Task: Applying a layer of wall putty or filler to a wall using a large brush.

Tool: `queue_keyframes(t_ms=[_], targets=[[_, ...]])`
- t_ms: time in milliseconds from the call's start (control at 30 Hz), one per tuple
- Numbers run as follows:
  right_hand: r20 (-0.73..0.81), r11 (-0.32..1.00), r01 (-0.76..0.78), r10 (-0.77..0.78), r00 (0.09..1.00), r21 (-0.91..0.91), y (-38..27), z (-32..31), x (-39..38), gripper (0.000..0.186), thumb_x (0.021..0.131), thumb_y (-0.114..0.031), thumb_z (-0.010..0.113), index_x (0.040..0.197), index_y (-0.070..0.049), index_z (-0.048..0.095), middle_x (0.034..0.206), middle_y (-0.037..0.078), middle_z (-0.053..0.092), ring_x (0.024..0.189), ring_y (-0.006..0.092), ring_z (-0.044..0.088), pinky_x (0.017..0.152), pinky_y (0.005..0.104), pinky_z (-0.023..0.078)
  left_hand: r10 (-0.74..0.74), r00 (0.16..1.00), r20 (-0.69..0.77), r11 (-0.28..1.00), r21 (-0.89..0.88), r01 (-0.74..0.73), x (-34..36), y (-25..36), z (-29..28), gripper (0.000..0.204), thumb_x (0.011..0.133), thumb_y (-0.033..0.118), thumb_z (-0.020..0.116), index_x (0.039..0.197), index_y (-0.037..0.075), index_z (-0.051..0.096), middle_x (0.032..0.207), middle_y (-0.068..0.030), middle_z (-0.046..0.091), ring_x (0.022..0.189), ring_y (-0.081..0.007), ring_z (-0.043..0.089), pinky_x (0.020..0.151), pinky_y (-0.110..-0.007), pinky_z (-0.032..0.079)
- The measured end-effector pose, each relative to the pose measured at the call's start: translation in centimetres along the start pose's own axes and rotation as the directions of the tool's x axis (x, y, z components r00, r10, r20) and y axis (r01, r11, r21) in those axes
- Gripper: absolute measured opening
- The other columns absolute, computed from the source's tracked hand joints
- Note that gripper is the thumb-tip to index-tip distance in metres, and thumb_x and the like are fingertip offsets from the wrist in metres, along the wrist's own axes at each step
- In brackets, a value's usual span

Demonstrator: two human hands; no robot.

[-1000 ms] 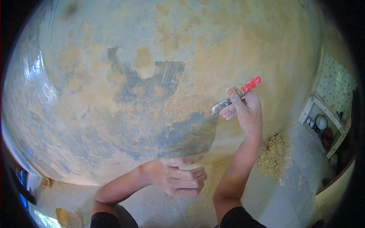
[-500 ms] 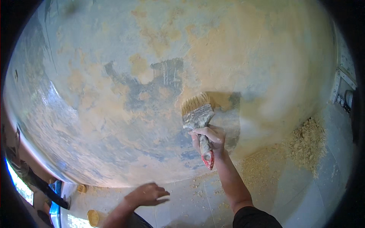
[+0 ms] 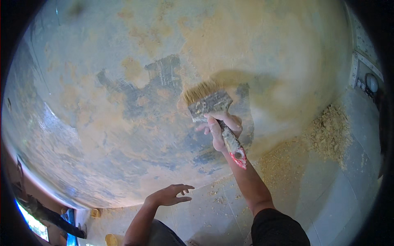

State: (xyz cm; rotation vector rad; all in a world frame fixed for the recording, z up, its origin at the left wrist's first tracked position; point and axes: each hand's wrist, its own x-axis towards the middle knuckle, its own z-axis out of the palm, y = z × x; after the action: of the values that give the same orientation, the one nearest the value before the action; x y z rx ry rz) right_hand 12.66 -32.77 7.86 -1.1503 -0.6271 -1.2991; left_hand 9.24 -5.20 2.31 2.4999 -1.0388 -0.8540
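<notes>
My right hand grips a wide paintbrush near its metal band. The band is caked with dried matter, and the worn handle ends in a red tip pointing down toward my forearm. Its pale bristles lie at the big curved surface, which is patchy blue-grey and yellowish tan; whether they press on it I cannot tell. A wet-looking darker patch arcs above and right of the brush. My left hand hangs lower down, near the surface's bottom edge, holding nothing, with thumb and fingers apart.
Tan crumbs form a heap on the tiled floor at right and scatter toward the middle. A yellow container stands at lower left, near a small tan block. Another person's leg shows at far left. A metal frame edges the right.
My view has shifted, sliding the surface up and left. The paintbrush has tilted further left, its handle end swinging right. My left hand has risen slightly and turned, fingers apart.
</notes>
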Motion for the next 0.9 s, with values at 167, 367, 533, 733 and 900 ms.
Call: queue_keyframes(t_ms=[167,367,533,733,900], targets=[[-0.052,0.997,0.058,-0.055,0.997,0.047,0.2,1.2,3.9,0.007,0.091,-0.005,0.057,0.086,-0.002,0.061,0.063,0.007,0.067,0.050,0.0078,0.061,0.045,0.0228,0.046,-0.168,0.963,0.213,0.983,-0.041,0.180,1.5,-1.9,0.5,0.061,0.095,0.044,0.056,0.144,0.013,0.037,0.127,-0.0167,0.055,0.111,-0.0293,0.058,0.093,-0.042,0.048],[-0.033,0.998,0.009,-0.012,0.999,-0.068,4.1,0.0,1.4,0.024,0.094,-0.017,0.056,0.081,0.002,0.064,0.068,0.009,0.067,0.049,0.0111,0.060,0.045,0.0255,0.046,-0.150,0.969,0.198,0.986,-0.035,0.160,-0.3,-1.8,0.7,0.064,0.094,0.046,0.056,0.146,0.014,0.035,0.128,-0.0184,0.054,0.115,-0.0302,0.056,0.096,-0.042,0.046],[-0.209,0.983,-0.180,0.182,0.961,0.031,5.6,-2.7,-1.7,0.028,0.093,-0.017,0.053,0.073,-0.001,0.065,0.051,-0.001,0.050,0.041,0.0063,0.044,0.039,0.0238,0.033,-0.264,0.939,0.221,0.959,-0.042,0.280,-3.4,-1.8,0.3,0.067,0.093,0.046,0.057,0.146,0.013,0.034,0.128,-0.0190,0.054,0.116,-0.0302,0.054,0.097,-0.042,0.045],[-0.028,0.974,-0.106,0.102,0.994,-0.200,4.9,-9.3,0.7,0.036,0.093,-0.026,0.055,0.070,0.000,0.064,0.061,0.002,0.059,0.041,0.0054,0.038,0.039,0.0208,0.028,-0.219,0.973,0.075,0.975,-0.027,0.221,-5.1,-1.2,-0.5,0.070,0.091,0.052,0.058,0.143,0.009,0.039,0.125,-0.0221,0.056,0.115,-0.0321,0.056,0.097,-0.040,0.045],[-0.087,0.566,0.122,-0.328,0.941,-0.815,6.3,-14.0,1.0,0.031,0.091,-0.016,0.053,0.066,-0.001,0.061,0.054,0.001,0.053,0.047,0.0091,0.048,0.048,0.0266,0.037,-0.247,0.962,0.115,0.969,0.019,0.247,-5.1,-0.6,0.3,0.069,0.090,0.052,0.059,0.142,0.009,0.040,0.127,-0.0210,0.056,0.117,-0.0323,0.055,0.099,-0.041,0.044]])
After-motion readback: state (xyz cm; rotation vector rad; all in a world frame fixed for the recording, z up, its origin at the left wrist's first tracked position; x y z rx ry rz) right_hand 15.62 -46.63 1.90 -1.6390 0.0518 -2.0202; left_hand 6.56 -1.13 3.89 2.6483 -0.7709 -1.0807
